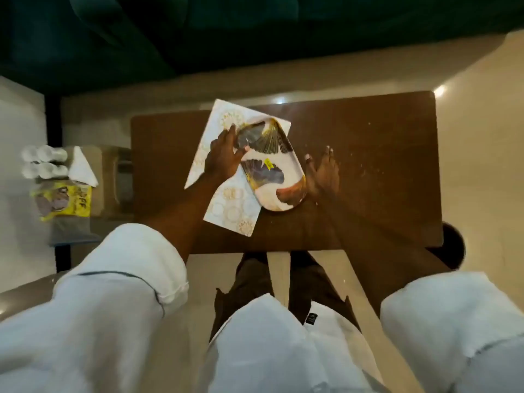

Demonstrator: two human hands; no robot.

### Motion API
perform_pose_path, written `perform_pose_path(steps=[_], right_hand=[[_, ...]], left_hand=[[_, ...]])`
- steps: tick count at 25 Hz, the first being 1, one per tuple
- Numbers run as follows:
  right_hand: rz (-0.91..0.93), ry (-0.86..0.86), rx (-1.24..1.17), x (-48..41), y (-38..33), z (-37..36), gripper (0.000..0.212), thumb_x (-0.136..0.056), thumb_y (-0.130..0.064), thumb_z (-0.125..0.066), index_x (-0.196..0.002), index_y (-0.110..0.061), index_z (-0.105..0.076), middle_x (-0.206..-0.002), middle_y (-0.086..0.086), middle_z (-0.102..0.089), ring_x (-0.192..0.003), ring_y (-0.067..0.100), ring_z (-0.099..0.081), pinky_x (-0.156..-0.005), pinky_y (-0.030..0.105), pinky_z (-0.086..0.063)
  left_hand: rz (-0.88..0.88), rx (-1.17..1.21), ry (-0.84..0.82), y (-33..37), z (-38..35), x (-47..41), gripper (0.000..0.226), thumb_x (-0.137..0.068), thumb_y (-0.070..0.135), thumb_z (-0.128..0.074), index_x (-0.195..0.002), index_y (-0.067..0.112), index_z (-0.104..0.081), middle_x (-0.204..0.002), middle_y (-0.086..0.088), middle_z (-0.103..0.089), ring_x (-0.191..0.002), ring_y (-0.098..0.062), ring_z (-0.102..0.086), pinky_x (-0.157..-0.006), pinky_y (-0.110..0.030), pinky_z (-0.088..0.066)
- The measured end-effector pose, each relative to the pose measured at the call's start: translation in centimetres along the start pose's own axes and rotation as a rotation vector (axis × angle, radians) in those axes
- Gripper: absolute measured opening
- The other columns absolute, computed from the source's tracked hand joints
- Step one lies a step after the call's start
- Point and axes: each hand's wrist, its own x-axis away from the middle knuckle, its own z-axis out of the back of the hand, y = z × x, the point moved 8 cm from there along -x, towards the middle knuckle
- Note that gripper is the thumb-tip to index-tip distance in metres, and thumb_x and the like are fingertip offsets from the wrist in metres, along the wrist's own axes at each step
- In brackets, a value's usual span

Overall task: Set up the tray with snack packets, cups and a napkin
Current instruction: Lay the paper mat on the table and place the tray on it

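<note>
Two hands at the oval leaf-print tray (272, 177), which lies diagonally on a white-and-gold patterned sheet (232, 207) around the middle of the table (368, 165), nearer its left edge. My left hand (224, 157) is on the tray's left rim, thumb on its face; can't tell if the fingers curl under. My right hand (324, 173) is straight-fingered, holding nothing, just beside the right rim. Off the table's left edge: white cups (42, 161), a folded white napkin (82, 168) and a yellow snack packet (65, 201).

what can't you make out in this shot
All in the head view:
1. left rim of the tray: covered by the left hand, so its grip is unclear.
2. cups: blurred, count unclear.
3. snack packet: print blurred.
4. sticker on the tray: too small to read.
</note>
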Motion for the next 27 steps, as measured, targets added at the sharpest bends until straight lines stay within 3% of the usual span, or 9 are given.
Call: perform_pose_path(steps=[5,9,11,13,17,21,24,27], right_hand=[[-0.349,0.153,-0.135,0.9,10.1,-7.5,0.055,-0.106,-0.043,-0.051,-0.141,-0.001,-0.050,-0.145,0.019,-0.051,-0.136,0.034,-0.049,-0.115,0.040,-0.034],[-0.593,0.146,-0.414,3.7,17.0,-13.7,0.050,-0.099,-0.038,-0.066,-0.132,-0.003,-0.055,-0.130,0.017,-0.063,-0.118,0.028,-0.061,-0.107,0.042,-0.047],[-0.698,0.102,-0.579,4.0,18.1,-16.3,0.041,-0.097,-0.032,-0.070,-0.126,-0.006,-0.057,-0.114,0.010,-0.067,-0.103,0.021,-0.062,-0.097,0.040,-0.053],[-0.775,0.073,-0.633,4.3,18.7,-17.9,0.038,-0.095,-0.027,-0.073,-0.125,-0.009,-0.059,-0.103,0.001,-0.065,-0.101,0.019,-0.061,-0.092,0.037,-0.053],[-0.876,0.028,-0.682,4.2,20.2,-20.5,0.037,-0.093,-0.017,-0.075,-0.128,-0.009,-0.063,-0.113,0.010,-0.072,-0.104,0.025,-0.069,-0.089,0.040,-0.059],[-0.920,0.025,-0.717,2.5,20.5,-21.1,0.037,-0.092,-0.010,-0.075,-0.128,-0.008,-0.064,-0.115,0.013,-0.072,-0.103,0.026,-0.073,-0.089,0.041,-0.063],[-0.900,0.051,-0.714,1.6,20.6,-21.3,0.034,-0.093,-0.004,-0.073,-0.126,-0.005,-0.064,-0.117,0.015,-0.071,-0.102,0.026,-0.073,-0.092,0.046,-0.063],[-0.840,0.053,-0.764,1.1,19.7,-21.5,0.033,-0.095,-0.002,-0.070,-0.126,-0.003,-0.061,-0.120,0.019,-0.069,-0.108,0.028,-0.071,-0.091,0.042,-0.064]], left_hand=[[0.015,0.004,0.018,-2.0,-6.6,-7.8,0.066,-0.099,0.040,-0.063,-0.152,0.008,-0.042,-0.154,-0.017,-0.046,-0.144,-0.037,-0.042,-0.115,-0.040,-0.037],[0.017,-0.107,-0.001,-4.1,-11.7,-11.5,0.064,-0.099,0.039,-0.059,-0.152,0.009,-0.041,-0.152,-0.017,-0.044,-0.144,-0.037,-0.040,-0.112,-0.046,-0.041],[0.040,-0.173,0.020,-4.9,-12.5,-13.7,0.058,-0.101,0.033,-0.053,-0.153,0.011,-0.041,-0.151,-0.018,-0.044,-0.142,-0.038,-0.042,-0.112,-0.047,-0.043],[0.057,-0.194,0.010,-5.5,-13.7,-14.7,0.052,-0.103,0.031,-0.052,-0.150,0.011,-0.044,-0.150,-0.018,-0.045,-0.140,-0.038,-0.044,-0.111,-0.046,-0.045],[0.091,-0.233,0.028,-6.8,-15.4,-15.0,0.042,-0.104,0.034,-0.052,-0.138,0.010,-0.053,-0.148,-0.017,-0.044,-0.138,-0.037,-0.045,-0.107,-0.047,-0.048],[0.124,-0.123,-0.004,-6.9,-15.7,-17.8,0.039,-0.106,0.028,-0.049,-0.141,0.012,-0.054,-0.147,-0.017,-0.048,-0.138,-0.035,-0.049,-0.110,-0.042,-0.045],[0.120,-0.013,-0.033,-7.6,-15.3,-19.4,0.038,-0.106,0.022,-0.053,-0.144,0.018,-0.056,-0.148,-0.014,-0.052,-0.138,-0.031,-0.053,-0.112,-0.038,-0.048],[0.122,0.003,-0.005,-7.9,-14.2,-20.2,0.034,-0.104,0.024,-0.056,-0.137,0.021,-0.061,-0.143,-0.012,-0.057,-0.131,-0.030,-0.059,-0.105,-0.038,-0.052]])
